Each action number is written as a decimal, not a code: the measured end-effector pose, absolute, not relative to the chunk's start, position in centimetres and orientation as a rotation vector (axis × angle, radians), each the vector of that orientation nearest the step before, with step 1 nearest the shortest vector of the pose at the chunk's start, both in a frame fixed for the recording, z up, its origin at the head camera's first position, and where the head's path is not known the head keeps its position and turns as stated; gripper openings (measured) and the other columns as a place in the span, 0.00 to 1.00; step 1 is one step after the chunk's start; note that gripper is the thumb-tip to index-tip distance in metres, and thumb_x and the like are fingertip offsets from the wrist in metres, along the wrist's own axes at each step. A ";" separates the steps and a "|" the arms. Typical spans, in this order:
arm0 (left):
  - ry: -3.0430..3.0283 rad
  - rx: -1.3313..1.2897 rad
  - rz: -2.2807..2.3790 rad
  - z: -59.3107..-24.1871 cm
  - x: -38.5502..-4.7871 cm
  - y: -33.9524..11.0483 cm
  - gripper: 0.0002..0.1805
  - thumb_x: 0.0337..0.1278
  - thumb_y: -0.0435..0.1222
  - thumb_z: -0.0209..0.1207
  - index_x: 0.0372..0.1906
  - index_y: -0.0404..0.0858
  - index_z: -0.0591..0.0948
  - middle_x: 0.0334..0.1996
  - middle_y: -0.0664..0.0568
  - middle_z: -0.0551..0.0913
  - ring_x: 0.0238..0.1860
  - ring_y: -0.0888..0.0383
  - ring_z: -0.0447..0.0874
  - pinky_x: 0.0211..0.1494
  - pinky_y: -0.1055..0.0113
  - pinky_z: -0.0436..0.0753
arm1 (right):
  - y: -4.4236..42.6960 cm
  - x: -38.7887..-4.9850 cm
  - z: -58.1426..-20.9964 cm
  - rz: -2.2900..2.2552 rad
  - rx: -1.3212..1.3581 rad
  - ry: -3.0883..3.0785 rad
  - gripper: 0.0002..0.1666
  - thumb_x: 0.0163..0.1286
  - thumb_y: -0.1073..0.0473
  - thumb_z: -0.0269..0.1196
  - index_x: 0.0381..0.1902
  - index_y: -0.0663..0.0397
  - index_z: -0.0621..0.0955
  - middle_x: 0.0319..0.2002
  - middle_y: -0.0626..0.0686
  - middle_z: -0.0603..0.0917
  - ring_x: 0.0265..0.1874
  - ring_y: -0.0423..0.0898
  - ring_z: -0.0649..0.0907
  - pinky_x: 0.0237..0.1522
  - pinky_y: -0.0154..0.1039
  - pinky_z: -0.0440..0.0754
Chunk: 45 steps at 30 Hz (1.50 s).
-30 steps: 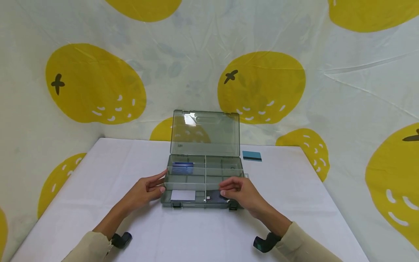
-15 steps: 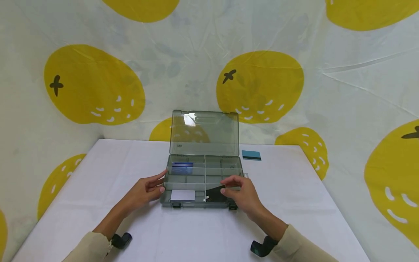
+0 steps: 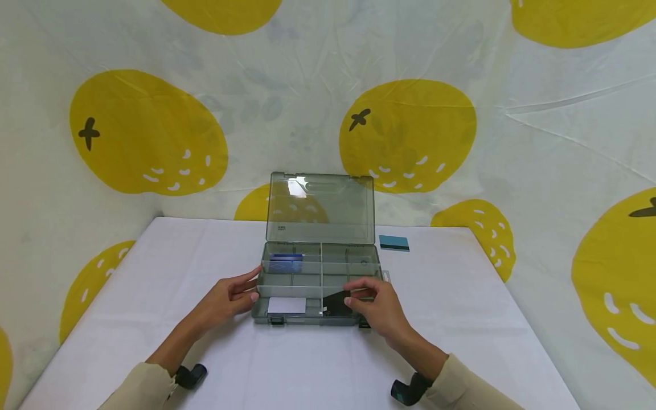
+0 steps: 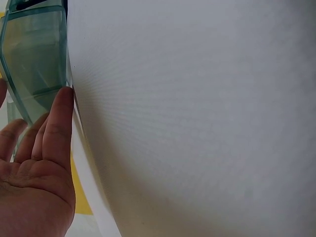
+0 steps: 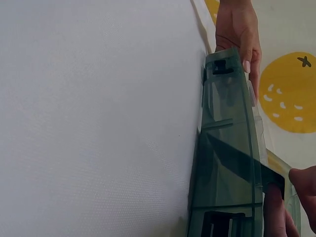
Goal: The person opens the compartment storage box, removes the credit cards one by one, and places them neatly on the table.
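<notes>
A grey see-through plastic divider box (image 3: pixel 289 320) lies on the table with its lid (image 3: pixel 323 208) standing up. In the front right compartment, a black card (image 3: pixel 335 303) leans tilted, its right end pinched between the thumb and fingers of my right hand (image 3: pixel 380 306). The right wrist view shows this card (image 5: pixel 237 160) slanting down through the box wall. My left hand (image 3: pixel 225 299) rests against the box's left side with its fingers extended. A white card (image 3: pixel 287 306) lies in the front left compartment, and a blue card (image 3: pixel 286 262) is in the back left one.
A teal card with a dark stripe (image 3: pixel 394 244) lies on the white-covered table (image 3: pixel 461 307), behind and to the right of the box. Two front latches (image 3: pixel 277 321) hang open. A white curtain (image 3: pixel 302 114) with yellow fruit prints stands behind the table.
The black card went from nearly flat in its compartment to tilted, its right end raised by my right hand. My left hand and the box have stayed put.
</notes>
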State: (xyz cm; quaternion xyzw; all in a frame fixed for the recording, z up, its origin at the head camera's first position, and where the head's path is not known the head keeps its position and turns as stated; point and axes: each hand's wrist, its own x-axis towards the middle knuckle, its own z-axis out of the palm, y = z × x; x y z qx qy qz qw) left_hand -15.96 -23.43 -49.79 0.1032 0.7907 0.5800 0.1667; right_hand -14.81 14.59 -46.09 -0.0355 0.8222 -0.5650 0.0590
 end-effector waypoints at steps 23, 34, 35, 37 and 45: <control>2.255 0.363 1.668 -49.9 -15.9 -23.5 0.40 0.77 0.34 0.62 0.86 0.42 0.58 0.81 0.32 0.62 0.76 0.33 0.71 0.65 0.62 0.87 | 17.8 -16.9 -43.8 -1.658 -0.109 2.468 0.13 0.70 0.68 0.71 0.50 0.53 0.92 0.50 0.57 0.91 0.38 0.49 0.90 0.44 0.38 0.93; 2.258 0.368 1.671 -49.9 -15.9 -23.7 0.41 0.75 0.35 0.63 0.85 0.43 0.59 0.81 0.30 0.62 0.76 0.32 0.71 0.65 0.61 0.86 | 22.0 -19.1 -40.8 -1.800 -0.042 2.478 0.18 0.74 0.63 0.70 0.60 0.59 0.87 0.58 0.59 0.88 0.42 0.42 0.91 0.50 0.33 0.91; 2.260 0.362 1.670 -49.9 -15.9 -23.7 0.41 0.75 0.35 0.64 0.85 0.43 0.59 0.81 0.30 0.62 0.76 0.32 0.71 0.65 0.61 0.86 | 22.3 -19.3 -40.6 -1.818 -0.037 2.475 0.19 0.74 0.62 0.70 0.60 0.60 0.87 0.57 0.59 0.88 0.42 0.42 0.91 0.50 0.33 0.91; 2.263 0.359 1.668 -50.0 -15.9 -23.7 0.41 0.75 0.36 0.64 0.85 0.44 0.59 0.81 0.31 0.62 0.76 0.32 0.71 0.66 0.61 0.86 | 22.9 -19.7 -40.3 -1.842 -0.023 2.474 0.20 0.74 0.61 0.70 0.61 0.61 0.86 0.57 0.58 0.88 0.43 0.40 0.91 0.50 0.32 0.91; 2.250 0.373 1.679 -50.1 -16.0 -23.7 0.41 0.75 0.35 0.63 0.85 0.43 0.59 0.81 0.30 0.62 0.77 0.32 0.69 0.66 0.62 0.86 | 25.0 -21.7 -40.5 -1.889 0.037 2.489 0.23 0.74 0.61 0.71 0.64 0.61 0.85 0.59 0.54 0.86 0.45 0.38 0.90 0.50 0.32 0.90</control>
